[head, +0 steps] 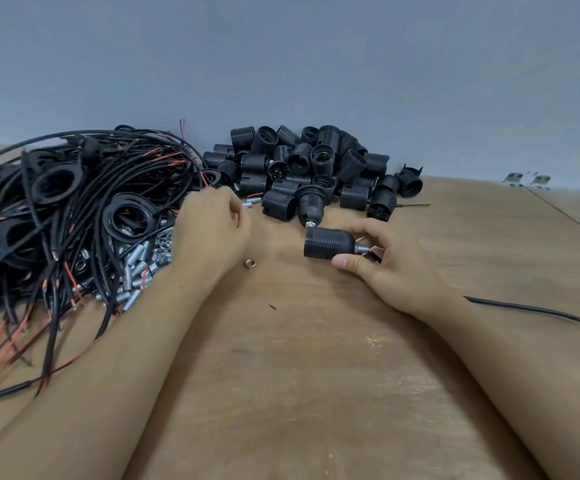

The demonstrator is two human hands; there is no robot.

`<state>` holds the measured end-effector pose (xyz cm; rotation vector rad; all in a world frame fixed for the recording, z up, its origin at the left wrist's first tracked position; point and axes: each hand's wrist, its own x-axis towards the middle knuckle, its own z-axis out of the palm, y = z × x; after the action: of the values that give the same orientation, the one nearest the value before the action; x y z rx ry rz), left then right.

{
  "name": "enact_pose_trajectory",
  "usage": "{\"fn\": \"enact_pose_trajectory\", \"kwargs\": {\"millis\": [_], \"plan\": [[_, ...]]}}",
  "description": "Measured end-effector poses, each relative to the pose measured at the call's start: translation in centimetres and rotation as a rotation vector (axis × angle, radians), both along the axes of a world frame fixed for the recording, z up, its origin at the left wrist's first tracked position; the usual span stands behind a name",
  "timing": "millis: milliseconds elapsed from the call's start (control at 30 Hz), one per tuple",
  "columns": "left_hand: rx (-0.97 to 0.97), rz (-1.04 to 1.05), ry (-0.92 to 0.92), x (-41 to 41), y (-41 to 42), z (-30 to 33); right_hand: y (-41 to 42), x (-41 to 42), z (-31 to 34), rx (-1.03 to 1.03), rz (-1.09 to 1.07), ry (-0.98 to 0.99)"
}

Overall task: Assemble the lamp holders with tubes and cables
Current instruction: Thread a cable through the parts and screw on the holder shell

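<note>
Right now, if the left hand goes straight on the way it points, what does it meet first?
Probably the small metal tube lying just past the left hand, then the holder pile; depth is hard to judge here.

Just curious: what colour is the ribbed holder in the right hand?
Black, with a silver metal tube at its end; the lamp holder shows best in the head view.

left hand (212,223) fingertips hidden, cables (21,216) cropped left
</note>
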<state>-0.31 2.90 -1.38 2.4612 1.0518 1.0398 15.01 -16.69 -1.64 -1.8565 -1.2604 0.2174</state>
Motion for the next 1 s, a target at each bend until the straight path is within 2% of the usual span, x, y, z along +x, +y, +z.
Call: {"fn": "enact_pose_trajectory", "kwargs": {"millis": [67, 133, 167, 300, 367, 433, 533, 600, 667, 767, 833, 1000], "plan": [[0.028, 0.082, 0.132, -0.8, 0.7, 0.2, 0.0, -0.1, 0.0, 0.008, -0.001, -0.009], [0.041, 0.165, 0.401, -1.4, 0.9, 0.2, -0.1, -0.2, 0.1, 0.015, -0.012, -0.007], [0.045, 0.182, 0.474, -1.6, 0.8, 0.2, -0.1, -0.1, 0.1, 0.015, -0.02, -0.014], [0.004, 0.176, 0.501, -1.9, 1.2, 0.8, -0.1, -0.1, 0.2, 0.012, -0.03, -0.032], [-0.003, 0.194, 0.461, -1.9, 1.1, 1.0, -0.1, 0.0, 0.2, 0.019, -0.029, -0.025], [-0.007, 0.189, 0.343, -1.7, 0.8, 1.1, 0.0, 0.1, 0.0, 0.027, -0.032, -0.024], [0.015, 0.072, -0.031, -1.0, -0.4, 1.2, 0.2, 0.1, 0.0, 0.074, -0.026, -0.018], [-0.101, -0.117, -0.299, -0.2, -2.3, 1.3, 0.1, 0.0, 0.1, 0.142, -0.022, 0.005], [-0.309, -0.28, -0.454, 0.5, -4.2, 0.7, 0.0, -0.1, 0.2, 0.196, -0.015, 0.026], [-0.492, -0.394, -0.491, 1.2, -4.9, -0.2, 0.1, -0.1, 0.0, 0.201, 0.014, 0.022], [-0.649, -0.544, -0.471, 1.5, -4.5, -0.4, 0.2, 0.0, -0.4, 0.186, 0.04, 0.026], [-0.843, -0.727, -0.422, 1.7, -3.5, -0.7, 0.2, 0.1, -0.5, 0.219, 0.055, 0.003]]}}
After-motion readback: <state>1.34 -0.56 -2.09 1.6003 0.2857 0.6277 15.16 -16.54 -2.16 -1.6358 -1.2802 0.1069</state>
